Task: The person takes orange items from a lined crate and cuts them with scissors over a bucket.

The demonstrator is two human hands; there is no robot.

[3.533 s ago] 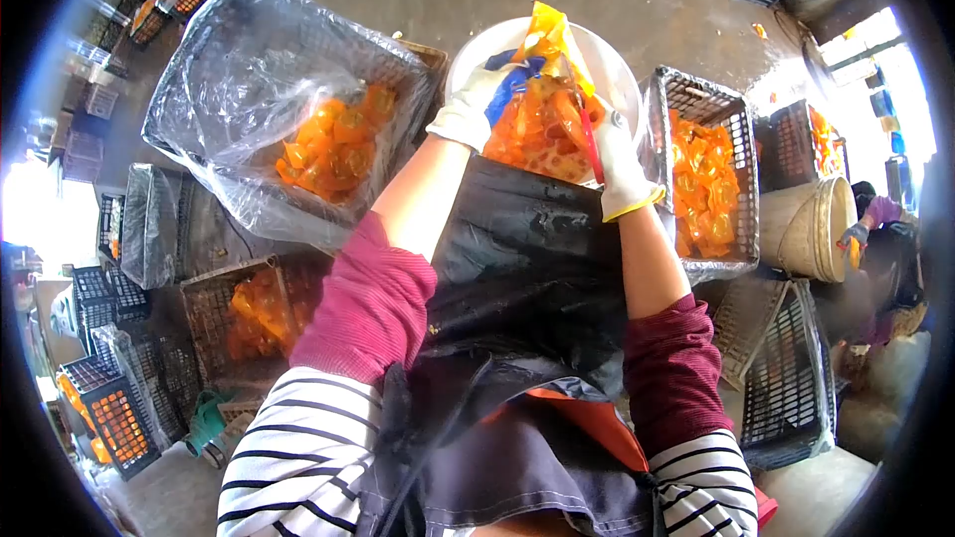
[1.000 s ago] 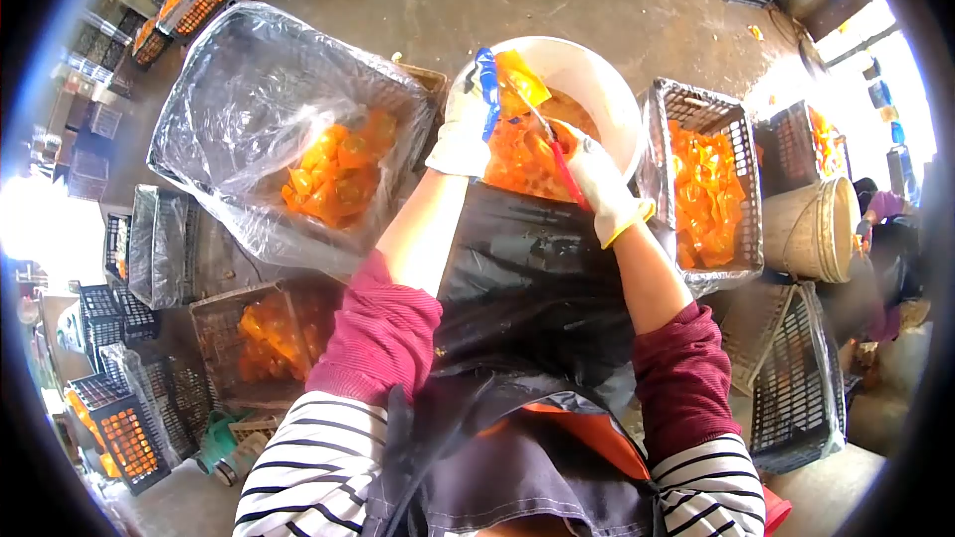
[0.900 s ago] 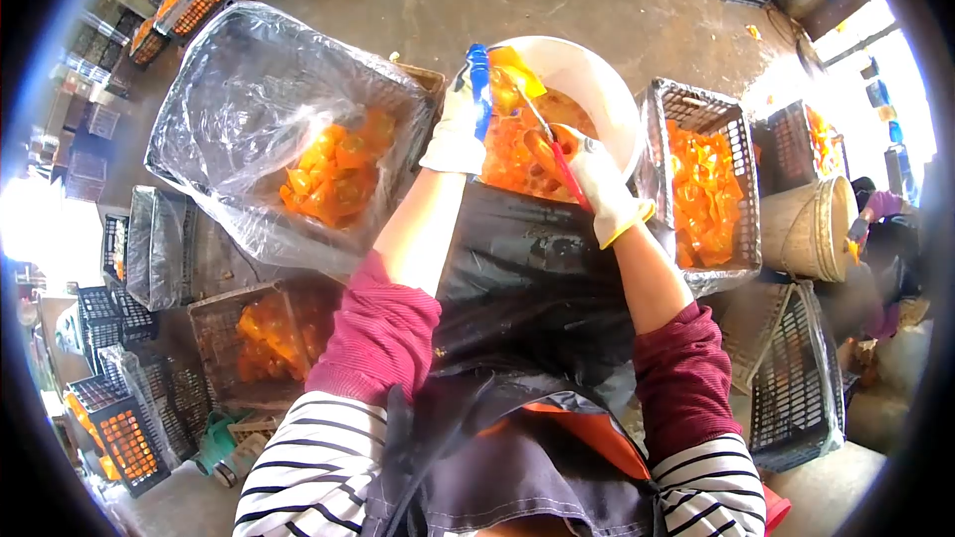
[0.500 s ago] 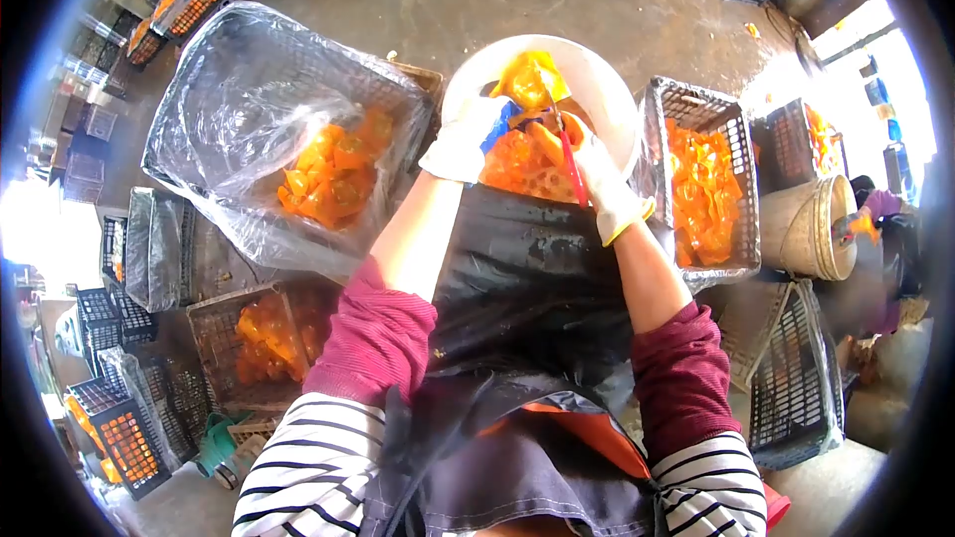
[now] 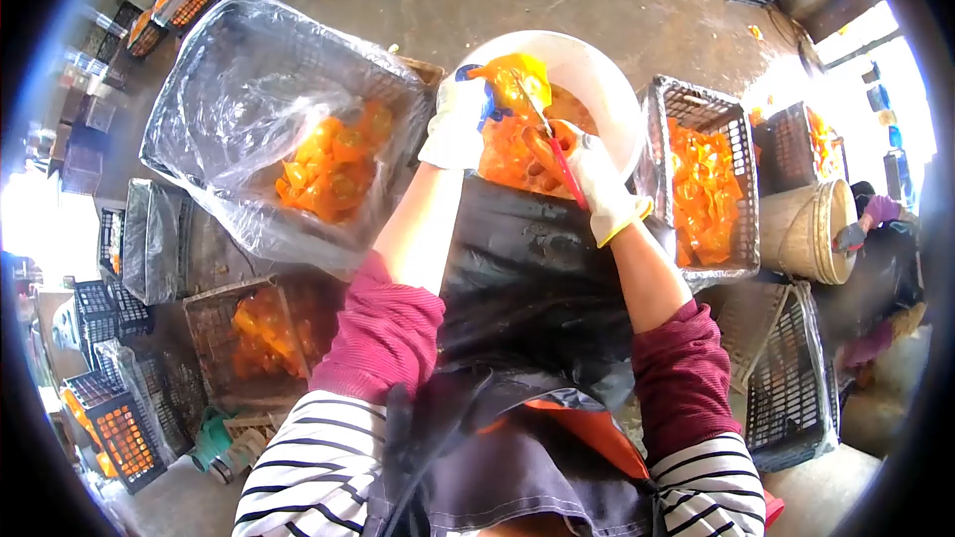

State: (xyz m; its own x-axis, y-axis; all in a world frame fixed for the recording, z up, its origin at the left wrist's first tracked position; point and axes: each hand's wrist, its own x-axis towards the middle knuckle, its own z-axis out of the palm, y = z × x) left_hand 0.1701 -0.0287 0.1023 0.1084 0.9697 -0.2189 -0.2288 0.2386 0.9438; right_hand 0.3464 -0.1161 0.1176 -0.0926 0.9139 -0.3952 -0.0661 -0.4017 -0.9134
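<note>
My left hand (image 5: 461,119), in a white and blue glove, is closed on a shiny orange-yellow piece (image 5: 517,78) with soft, folded skin; I cannot tell its kind. Red-handled scissors (image 5: 568,169) are gripped in my right hand (image 5: 594,174), which wears a white glove with orange fingertips and a yellow cuff. The scissors' blades point up and left, against the lower right of the piece. Both hands are over a round white tub (image 5: 615,94) that holds many wet orange pieces (image 5: 512,154) with foamy liquid among them. Part of the fingers of each hand is hidden.
To the left stands a crate lined with clear plastic (image 5: 239,70), orange pieces inside. A black crate (image 5: 751,169) of similar pieces stands at right, beside a beige bucket (image 5: 796,234). Another person's gloved hand (image 5: 851,236) is at that bucket. More crates line both sides.
My left hand has moved slightly left and up, and the piece has shifted and turned with it. The scissors' blades now show more against the piece. The other person's arm has moved at the bucket.
</note>
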